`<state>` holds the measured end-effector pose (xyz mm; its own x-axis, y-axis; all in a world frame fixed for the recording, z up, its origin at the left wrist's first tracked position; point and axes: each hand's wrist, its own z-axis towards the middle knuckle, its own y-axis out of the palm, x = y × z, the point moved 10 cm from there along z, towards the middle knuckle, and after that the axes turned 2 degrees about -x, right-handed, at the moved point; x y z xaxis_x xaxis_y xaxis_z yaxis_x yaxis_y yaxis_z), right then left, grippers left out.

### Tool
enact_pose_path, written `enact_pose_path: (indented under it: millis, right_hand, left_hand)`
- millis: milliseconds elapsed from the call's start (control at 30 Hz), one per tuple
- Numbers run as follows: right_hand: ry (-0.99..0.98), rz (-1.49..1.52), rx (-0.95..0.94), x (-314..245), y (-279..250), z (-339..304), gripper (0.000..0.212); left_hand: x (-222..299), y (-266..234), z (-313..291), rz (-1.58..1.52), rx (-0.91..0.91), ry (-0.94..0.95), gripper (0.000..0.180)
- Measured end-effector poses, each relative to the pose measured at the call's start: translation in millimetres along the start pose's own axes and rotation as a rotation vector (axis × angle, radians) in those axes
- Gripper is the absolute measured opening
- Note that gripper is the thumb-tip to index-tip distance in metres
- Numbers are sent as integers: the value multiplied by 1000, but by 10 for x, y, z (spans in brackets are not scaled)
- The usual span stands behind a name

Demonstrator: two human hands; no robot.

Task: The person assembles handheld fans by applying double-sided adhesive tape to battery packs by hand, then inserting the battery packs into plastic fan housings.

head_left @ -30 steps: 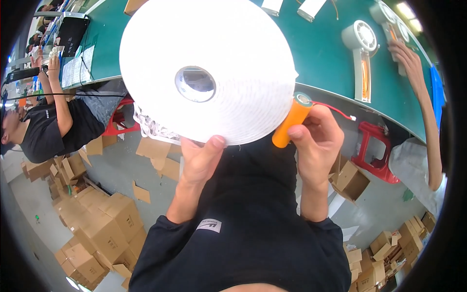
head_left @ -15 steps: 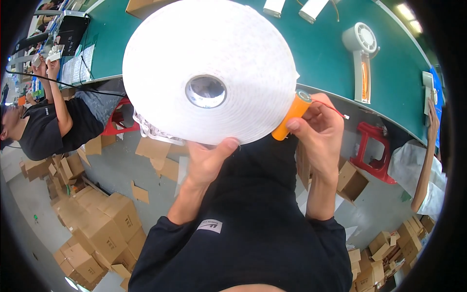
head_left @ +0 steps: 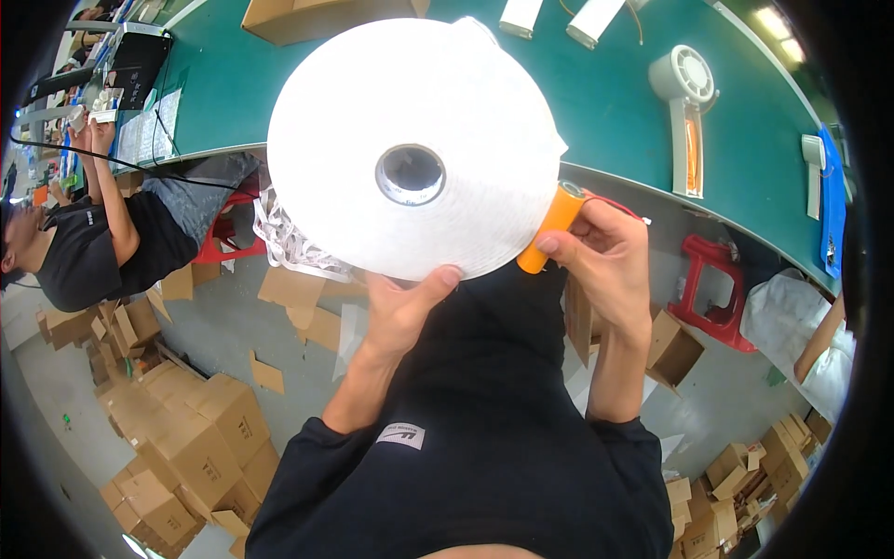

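Observation:
A large white roll of tape [head_left: 372, 102] with a round core hole is held up in front of me, over the table's near edge. My left hand [head_left: 402, 306] grips its lower rim, thumb on the face and the other fingers hidden behind. Between thumb and fingers of my right hand [head_left: 605, 252] is an orange cylindrical battery [head_left: 557, 226] with a thin red wire. The battery rests against or right beside the roll's right edge; I cannot tell whether they touch.
On the green table [head_left: 615, 112] lie a white handheld fan [head_left: 687, 116] with its handle open, white casings [head_left: 596, 20] and a cardboard box [head_left: 326, 19]. Tape strips [head_left: 284, 238] hang left of the roll. A person [head_left: 112, 224] sits at left; red stools [head_left: 712, 293] and cartons [head_left: 205, 429] stand below.
The roll has moved lower and slightly away, showing more of the box and tape strips. My right hand has shifted a little left with the battery. At far right, another person's hand has left the blue tray.

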<state>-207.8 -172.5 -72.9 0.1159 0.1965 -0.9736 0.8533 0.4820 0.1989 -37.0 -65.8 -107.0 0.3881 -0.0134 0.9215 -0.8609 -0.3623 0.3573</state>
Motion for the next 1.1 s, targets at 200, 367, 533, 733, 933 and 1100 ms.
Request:
enact_pose_path:
  millis: [200,367,533,733,933,1100]
  right_hand:
    - [-13,27,15,-14,0,-23,23]
    - [-64,59,183,-7,-40,-93,23]
    - [-130,65,291,-35,-57,-183,26]
    - [-349,64,476,-131,-85,-364,28]
    - [-413,310,571,-4,45,-479,60]
    - [-431,458,511,127,176,-496,42]
  left_hand:
    - [17,50,-14,1,-49,7,58]
    - [0,120,-27,-40,6,31,56]
    - [-158,171,-63,-141,3,7,60]
    - [-234,287,-131,-299,30,16,63]
    - [-230,440,-150,-379,27,-29,60]
    - [-128,543,-72,-355,-7,-70,62]
